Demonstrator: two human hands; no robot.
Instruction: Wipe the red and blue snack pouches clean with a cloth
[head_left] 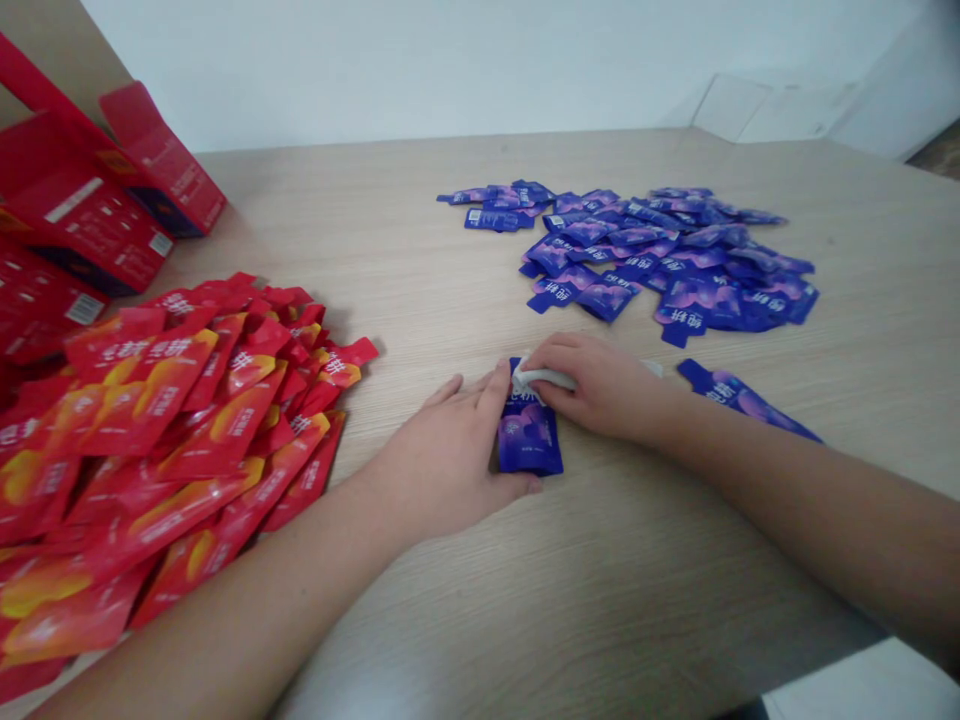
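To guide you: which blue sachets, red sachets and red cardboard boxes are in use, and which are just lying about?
In use: glossy blue plastic sachet under left hand; white strip in right hand.
Lying about: heap of blue sachets; lone blue sachet; heap of red sachets; open red cardboard box.

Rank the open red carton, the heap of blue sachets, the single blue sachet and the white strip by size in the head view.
Largest, unranked: open red carton, heap of blue sachets; they look alike and the frame cuts the carton off.
Next: single blue sachet.
Smallest: white strip.
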